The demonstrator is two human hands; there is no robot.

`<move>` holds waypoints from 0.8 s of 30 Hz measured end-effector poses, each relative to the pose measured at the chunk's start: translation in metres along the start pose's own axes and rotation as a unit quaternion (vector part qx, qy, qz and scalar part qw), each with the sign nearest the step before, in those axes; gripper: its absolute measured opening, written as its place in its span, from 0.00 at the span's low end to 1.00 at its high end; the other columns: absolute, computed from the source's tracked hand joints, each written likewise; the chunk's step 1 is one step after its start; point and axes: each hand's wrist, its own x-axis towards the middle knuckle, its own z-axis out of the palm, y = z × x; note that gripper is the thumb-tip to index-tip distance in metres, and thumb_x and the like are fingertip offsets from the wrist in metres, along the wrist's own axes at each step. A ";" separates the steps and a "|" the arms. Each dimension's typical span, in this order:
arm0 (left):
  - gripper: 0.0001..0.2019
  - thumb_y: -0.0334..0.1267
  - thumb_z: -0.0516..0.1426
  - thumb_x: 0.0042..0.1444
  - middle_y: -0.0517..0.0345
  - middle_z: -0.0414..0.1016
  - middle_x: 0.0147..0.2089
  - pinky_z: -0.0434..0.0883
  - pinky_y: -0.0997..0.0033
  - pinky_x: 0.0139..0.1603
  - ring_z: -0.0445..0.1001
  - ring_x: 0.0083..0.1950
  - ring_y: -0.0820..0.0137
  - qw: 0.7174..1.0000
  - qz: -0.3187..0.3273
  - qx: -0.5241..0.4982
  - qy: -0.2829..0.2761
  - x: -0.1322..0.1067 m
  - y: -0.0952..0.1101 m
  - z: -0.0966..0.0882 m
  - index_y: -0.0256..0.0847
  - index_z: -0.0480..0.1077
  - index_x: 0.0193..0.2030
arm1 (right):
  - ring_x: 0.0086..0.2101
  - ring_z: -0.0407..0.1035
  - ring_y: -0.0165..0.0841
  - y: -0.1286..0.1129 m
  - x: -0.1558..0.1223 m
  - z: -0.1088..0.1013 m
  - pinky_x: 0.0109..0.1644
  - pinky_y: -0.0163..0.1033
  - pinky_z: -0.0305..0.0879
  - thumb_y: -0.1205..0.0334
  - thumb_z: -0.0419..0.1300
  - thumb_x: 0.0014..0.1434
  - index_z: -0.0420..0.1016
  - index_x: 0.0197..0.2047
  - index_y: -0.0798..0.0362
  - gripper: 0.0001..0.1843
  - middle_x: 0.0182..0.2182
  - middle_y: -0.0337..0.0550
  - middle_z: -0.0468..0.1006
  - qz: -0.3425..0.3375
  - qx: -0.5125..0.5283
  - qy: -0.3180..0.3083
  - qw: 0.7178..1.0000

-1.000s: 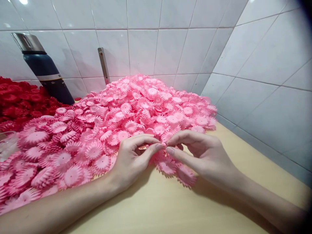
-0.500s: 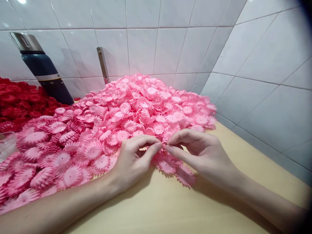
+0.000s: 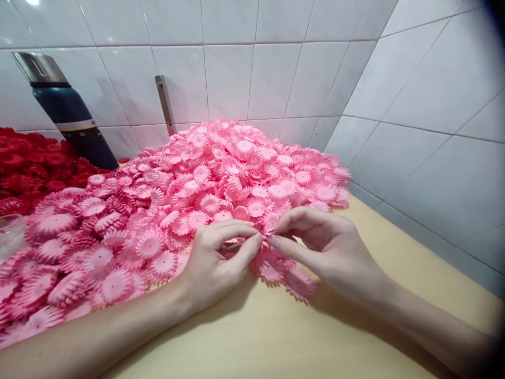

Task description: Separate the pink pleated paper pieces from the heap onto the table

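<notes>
Thumb and forefinger of my left hand (image 3: 221,258) are pinched together, their tips almost meeting those of my right hand (image 3: 319,242), which pinches in the same way. Whatever sits between the fingertips is too small to make out. Just behind and beneath both hands spreads a large heap of pink scalloped flower-shaped discs (image 3: 236,173), many with a small hole in the middle. Two of them, including a pink disc (image 3: 300,284) at the heap's front edge, lie on the table right below my fingertips.
The pale wooden table (image 3: 268,337) meets a white tiled wall (image 3: 229,68). At the left stand a dark blue bottle (image 3: 77,116) with a steel cap and a pile of red discs (image 3: 35,163). A clear plastic container (image 3: 11,237) shows at the left edge. A metal strip (image 3: 164,105) leans upright behind the heap.
My fingertips have shifted very slightly, with both hands still pinched close together. The view has moved a touch; the heap looks the same.
</notes>
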 end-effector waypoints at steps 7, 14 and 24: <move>0.06 0.33 0.58 0.56 0.54 0.77 0.31 0.73 0.74 0.31 0.75 0.32 0.70 0.996 -0.068 -0.052 0.039 0.000 -0.004 0.002 0.35 0.74 0.31 | 0.29 0.70 0.30 -0.001 0.000 -0.001 0.31 0.34 0.69 0.64 0.66 0.52 0.72 0.31 0.52 0.05 0.28 0.39 0.75 0.014 0.020 -0.004 1.000; 0.06 0.35 0.59 0.55 0.55 0.75 0.30 0.75 0.74 0.33 0.73 0.30 0.71 0.987 -0.107 -0.097 0.069 0.000 -0.006 0.002 0.34 0.74 0.32 | 0.29 0.70 0.28 -0.001 0.002 -0.003 0.31 0.32 0.70 0.67 0.65 0.52 0.73 0.30 0.52 0.04 0.28 0.38 0.74 0.010 0.027 0.005 1.000; 0.06 0.36 0.57 0.56 0.58 0.72 0.29 0.73 0.76 0.30 0.71 0.29 0.74 0.984 -0.111 -0.113 0.082 -0.001 -0.008 0.000 0.36 0.71 0.31 | 0.31 0.73 0.34 -0.005 0.000 -0.002 0.32 0.39 0.71 0.66 0.61 0.54 0.81 0.33 0.49 0.07 0.30 0.42 0.80 -0.017 -0.032 -0.030 0.999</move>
